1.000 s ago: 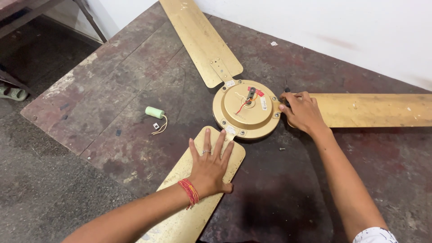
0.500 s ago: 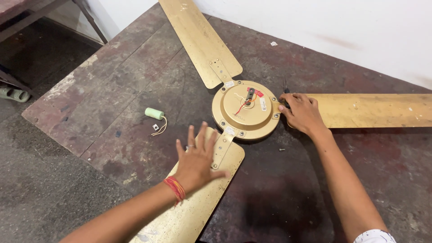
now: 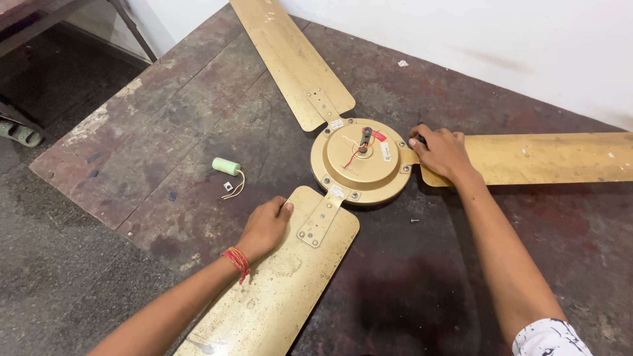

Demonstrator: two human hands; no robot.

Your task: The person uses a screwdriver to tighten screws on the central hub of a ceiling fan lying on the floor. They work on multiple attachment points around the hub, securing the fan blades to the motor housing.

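Note:
A gold ceiling fan lies flat on a worn dark slab, its round motor housing [image 3: 361, 161] in the middle with a red wire on top. Three gold blades spread out: near blade [image 3: 277, 283], far blade [image 3: 290, 59], right blade [image 3: 547, 158]. My left hand [image 3: 264, 227], with a red thread band at the wrist, grips the left edge of the near blade close to its bracket. My right hand [image 3: 440, 153] rests with curled fingers at the root of the right blade, against the housing; whether it holds something is hidden.
A small pale green capacitor [image 3: 226, 167] with short wires lies left of the fan. A loose screw [image 3: 414, 220] sits near the housing. A white wall [image 3: 501, 46] runs behind. The slab edge drops to grey floor [image 3: 59, 264] on the left.
My left hand slid from lying flat and spread on the near blade to its left edge and curled around it. My right hand stayed at the right blade's root.

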